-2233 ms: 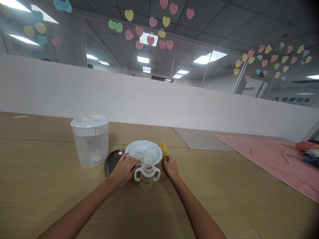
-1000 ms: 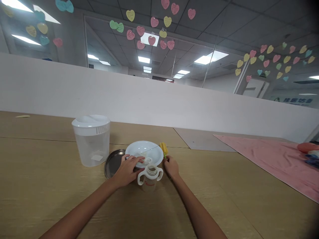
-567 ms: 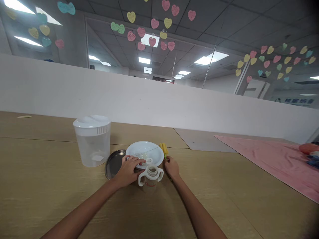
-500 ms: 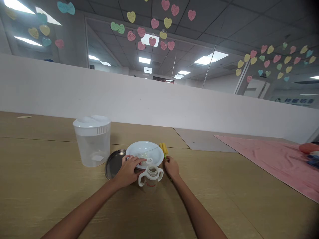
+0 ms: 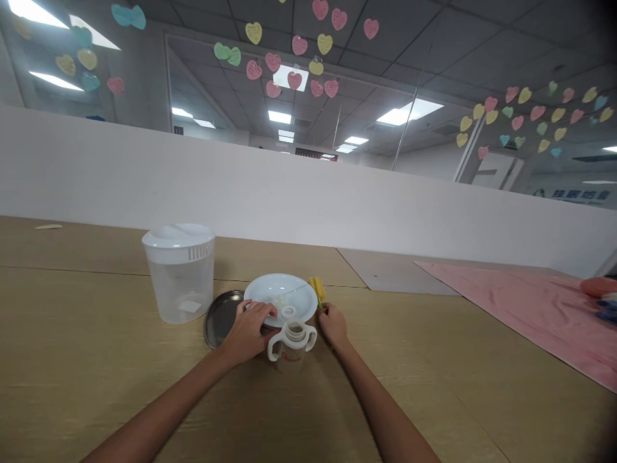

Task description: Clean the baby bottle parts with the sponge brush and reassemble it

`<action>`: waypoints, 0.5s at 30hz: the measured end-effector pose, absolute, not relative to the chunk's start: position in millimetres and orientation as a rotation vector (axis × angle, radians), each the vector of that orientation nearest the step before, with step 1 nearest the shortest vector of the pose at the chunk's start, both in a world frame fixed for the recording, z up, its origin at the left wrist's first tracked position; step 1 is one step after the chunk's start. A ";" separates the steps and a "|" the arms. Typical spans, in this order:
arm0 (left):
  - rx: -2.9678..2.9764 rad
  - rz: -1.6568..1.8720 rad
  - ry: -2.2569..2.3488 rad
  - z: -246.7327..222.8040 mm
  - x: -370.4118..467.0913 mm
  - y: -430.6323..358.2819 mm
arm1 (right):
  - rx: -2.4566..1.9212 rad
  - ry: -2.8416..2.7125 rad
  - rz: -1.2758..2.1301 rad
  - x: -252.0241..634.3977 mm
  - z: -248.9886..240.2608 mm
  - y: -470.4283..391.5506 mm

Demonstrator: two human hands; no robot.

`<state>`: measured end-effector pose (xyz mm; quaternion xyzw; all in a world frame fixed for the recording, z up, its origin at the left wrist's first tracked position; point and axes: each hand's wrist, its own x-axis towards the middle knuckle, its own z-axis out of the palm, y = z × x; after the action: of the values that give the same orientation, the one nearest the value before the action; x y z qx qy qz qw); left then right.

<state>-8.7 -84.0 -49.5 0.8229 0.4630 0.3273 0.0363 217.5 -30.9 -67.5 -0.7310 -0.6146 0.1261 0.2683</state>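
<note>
My left hand (image 5: 248, 329) reaches over the near left rim of a white plate (image 5: 303, 294), its fingers curled inward and its thumb by the bottle. What the fingers close on, if anything, is hidden. In the plate lie a small white ring (image 5: 288, 311) and some clear pieces, hard to make out. Just in front stands a clear baby bottle (image 5: 292, 355) without a cap, upright, with two white handles. To the right of the plate, my right hand (image 5: 332, 323) pinches the green stem of a sponge brush (image 5: 317, 287) with a yellow head.
A dark metal dish (image 5: 219, 321) lies left of the plate, partly beneath my left hand's reach. Behind it stands a clear bucket (image 5: 180, 283) with a white lid. A pink cloth (image 5: 520, 308) covers the table's right side, and a low white wall (image 5: 299, 199) runs along the back.
The fingers of my left hand have curled in, away from the white ring, which now shows more fully. My right hand and the sponge brush stay in place.
</note>
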 end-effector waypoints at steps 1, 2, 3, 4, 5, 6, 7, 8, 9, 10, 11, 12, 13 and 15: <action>2.520 1.008 1.421 -49.6 -8.6 -83.9 | -1.974 -1.657 0.341 217.6 -67.5 -30.9; 2.508 1.013 1.421 -49.8 -8.6 -83.5 | -1.975 -1.657 0.342 217.6 -67.5 -30.8; 2.493 1.019 1.420 -50.2 -8.4 -83.0 | -1.976 -1.657 0.342 217.7 -67.5 -30.8; 2.474 1.025 1.419 -50.7 -8.2 -82.3 | -1.976 -1.658 0.341 217.7 -67.4 -30.8; 2.451 1.033 1.421 -51.2 -7.9 -81.7 | -1.976 -1.658 0.341 217.7 -67.3 -30.9; 2.423 1.042 1.425 -51.3 -7.5 -81.3 | -1.976 -1.659 0.341 217.6 -67.1 -31.1; 2.392 1.051 1.429 -50.9 -7.0 -81.2 | -1.977 -1.658 0.342 217.5 -66.8 -31.3; 2.362 1.058 1.430 -49.9 -6.6 -81.5 | -1.977 -1.658 0.343 217.4 -66.5 -31.6; 2.333 1.063 1.429 -48.2 -6.2 -82.3 | -1.978 -1.658 0.344 217.2 -66.2 -31.9; 2.303 1.073 1.428 -45.8 -5.9 -83.5 | -1.979 -1.657 0.344 217.0 -65.9 -32.1; 2.272 1.091 1.427 -43.1 -5.8 -84.9 | -1.980 -1.656 0.344 216.8 -65.7 -32.3; 2.241 1.121 1.421 -40.2 -5.9 -86.3 | -1.979 -1.655 0.344 216.7 -65.5 -32.5; 2.208 1.158 1.408 -37.4 -6.2 -87.4 | -1.978 -1.653 0.343 216.7 -65.4 -32.6; 2.138 1.245 1.352 -33.4 -7.2 -88.3 | -1.974 -1.648 0.341 216.8 -65.4 -32.5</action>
<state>-7.2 -88.3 -33.4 0.7484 0.4733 0.4360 0.1605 216.8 -32.5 -65.4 -0.7326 -0.6117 0.1266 0.2702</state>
